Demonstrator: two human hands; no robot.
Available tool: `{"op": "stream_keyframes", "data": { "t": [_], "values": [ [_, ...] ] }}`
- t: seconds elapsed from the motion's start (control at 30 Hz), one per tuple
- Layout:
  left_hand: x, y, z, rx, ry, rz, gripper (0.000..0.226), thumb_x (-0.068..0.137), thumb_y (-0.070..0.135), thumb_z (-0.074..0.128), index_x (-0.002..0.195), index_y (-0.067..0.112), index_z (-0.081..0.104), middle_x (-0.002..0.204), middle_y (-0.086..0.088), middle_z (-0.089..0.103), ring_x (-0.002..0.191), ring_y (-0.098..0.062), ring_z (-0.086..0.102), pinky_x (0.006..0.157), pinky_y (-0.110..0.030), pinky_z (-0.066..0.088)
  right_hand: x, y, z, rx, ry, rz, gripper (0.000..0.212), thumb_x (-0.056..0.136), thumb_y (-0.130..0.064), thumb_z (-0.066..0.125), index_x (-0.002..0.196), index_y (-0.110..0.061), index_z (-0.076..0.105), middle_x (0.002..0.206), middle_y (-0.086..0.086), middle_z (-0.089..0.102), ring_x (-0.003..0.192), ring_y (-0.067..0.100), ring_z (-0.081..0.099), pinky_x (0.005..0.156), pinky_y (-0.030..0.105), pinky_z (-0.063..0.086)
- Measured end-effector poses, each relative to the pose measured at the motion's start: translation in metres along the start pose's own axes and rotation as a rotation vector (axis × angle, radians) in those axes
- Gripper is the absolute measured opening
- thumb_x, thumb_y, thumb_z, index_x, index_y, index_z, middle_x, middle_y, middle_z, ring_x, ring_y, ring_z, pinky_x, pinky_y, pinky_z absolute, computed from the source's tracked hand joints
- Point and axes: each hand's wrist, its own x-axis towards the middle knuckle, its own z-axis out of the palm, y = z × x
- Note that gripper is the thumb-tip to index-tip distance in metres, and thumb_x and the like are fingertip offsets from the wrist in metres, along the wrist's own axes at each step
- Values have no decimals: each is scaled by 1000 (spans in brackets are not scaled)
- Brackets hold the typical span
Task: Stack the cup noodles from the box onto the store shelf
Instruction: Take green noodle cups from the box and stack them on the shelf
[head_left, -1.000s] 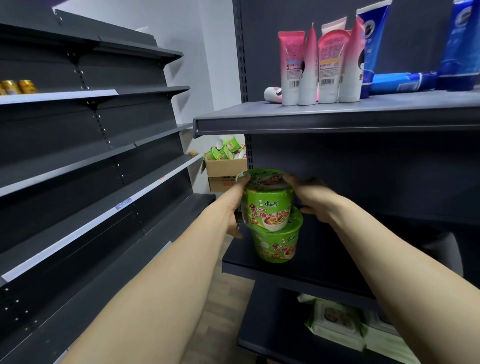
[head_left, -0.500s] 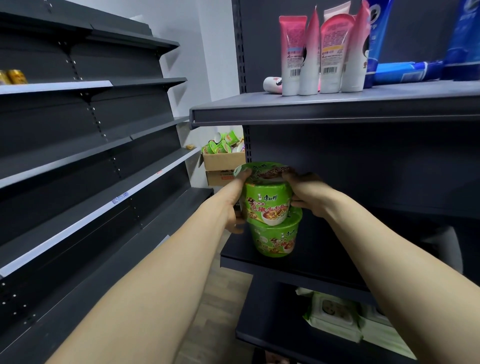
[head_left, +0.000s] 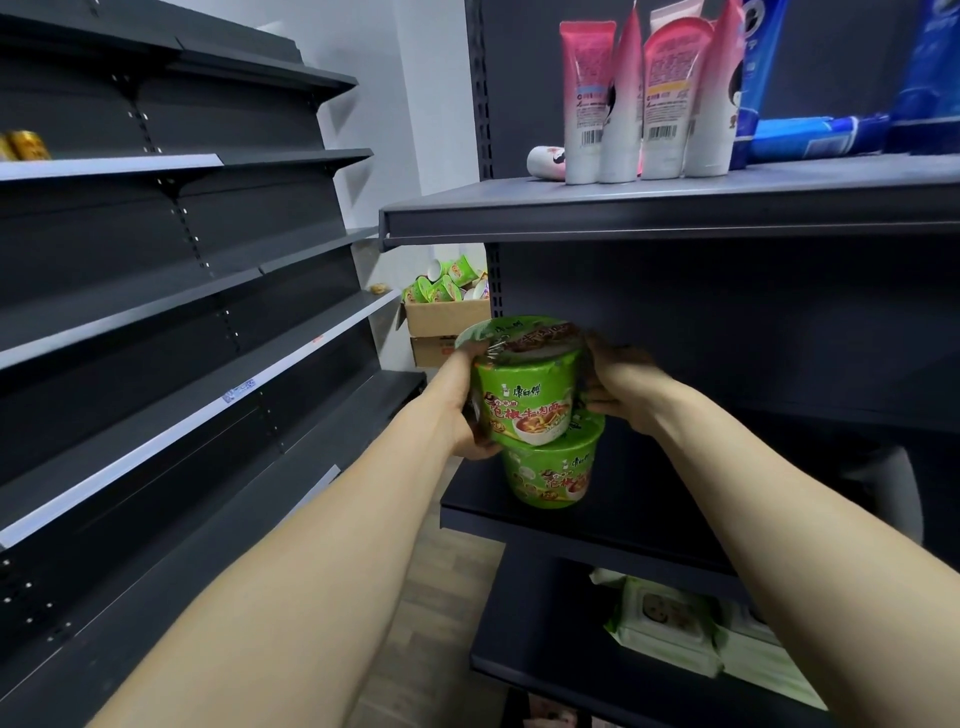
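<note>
Both hands on the upper green plastic noodle cup (head_left: 524, 395): left hand (head_left: 462, 410) wraps its left wall, right hand (head_left: 618, 384) clamps the right side near the rim. The cup is tilted and offset left, apparently resting on a second green noodle cup (head_left: 553, 475) that stands near the front of the dark metal shelf (head_left: 597, 530). Risk: let go now and the top cup slides off, or a shove tips the bottom one over the edge. Centre it first. More cups wait in the open cardboard box (head_left: 447, 317) behind.

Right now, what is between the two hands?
The upper noodle cup, which the left hand and right hand hold over the lower cup; head view.
</note>
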Motion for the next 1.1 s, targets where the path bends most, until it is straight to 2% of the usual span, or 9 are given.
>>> {"op": "stream_keyframes", "data": {
  "t": [0.07, 0.13, 0.27, 0.4, 0.57, 0.73, 0.93, 1.03, 1.1],
  "values": [
    [0, 1, -3, -26, 0, 11, 37, 80, 49, 64, 83, 13, 57, 83, -12, 63, 82, -27, 59, 95, -39, 47, 2, 3, -1, -9, 29, -1, 28, 100, -43, 38, 85, -22, 49, 83, -2, 48, 75, 16, 51, 72, 33, 52],
    [1, 2, -8, -44, 13, 28, 39, 82, 50, 62, 85, 12, 57, 82, -12, 63, 82, -27, 59, 99, -40, 46, 5, 6, -2, -34, 68, -14, 26, 99, -39, 41, 82, -21, 48, 75, -1, 46, 65, 14, 46, 73, 36, 53],
    [1, 5, -16, -57, 59, 58, 36, 85, 49, 61, 84, 13, 57, 81, -11, 63, 80, -28, 58, 89, -40, 48, 6, 13, -3, -139, 142, -46, 30, 97, -32, 49, 112, -8, 56, 91, 8, 55, 86, 27, 56, 94, 48, 49],
    [4, 5, -29, -72, 98, 76, 36, 87, 49, 59, 83, 13, 56, 82, -12, 63, 80, -28, 58, 89, -41, 47, 7, 21, -6, -243, 162, 8, 42, 94, -32, 51, 121, -1, 56, 103, 13, 59, 85, 26, 54, 89, 44, 50],
    [14, 4, -45, -116, 155, 70, 40, 80, 54, 65, 91, 16, 57, 93, -12, 66, 94, -30, 60, 99, -46, 45, 8, 29, -1, -304, 108, 23, 42, 95, -31, 51, 133, -11, 50, 125, 10, 57, 98, 26, 55, 91, 45, 52],
    [17, 2, -50, -164, 178, 77, 39, 81, 54, 64, 90, 17, 55, 92, -12, 63, 91, -30, 58, 101, -48, 44, 14, 41, 4, -257, 56, 115, 37, 93, -24, 56, 127, -10, 54, 110, 6, 59, 95, 22, 56, 81, 37, 54],
    [20, 3, -56, -191, 202, 78, 42, 81, 54, 65, 91, 16, 53, 94, -12, 63, 90, -31, 58, 100, -49, 44, 16, 47, 7, -241, 23, 202, 16, 83, -10, 69, 97, -11, 61, 101, 9, 64, 88, 20, 60, 72, 33, 57],
    [20, 3, -56, -187, 197, 84, 40, 81, 54, 65, 90, 17, 53, 93, -11, 63, 89, -30, 58, 100, -50, 44, 18, 47, 5, -214, 43, 254, 26, 83, -7, 70, 107, -6, 60, 105, 12, 61, 83, 21, 59, 51, 26, 51],
    [19, 3, -54, -182, 187, 82, 40, 81, 53, 66, 90, 17, 54, 93, -12, 63, 90, -31, 58, 101, -50, 44, 19, 45, 4, -167, 48, 281, 28, 84, -4, 68, 111, -3, 59, 103, 13, 63, 74, 20, 59, 50, 26, 51]
  ]
}}
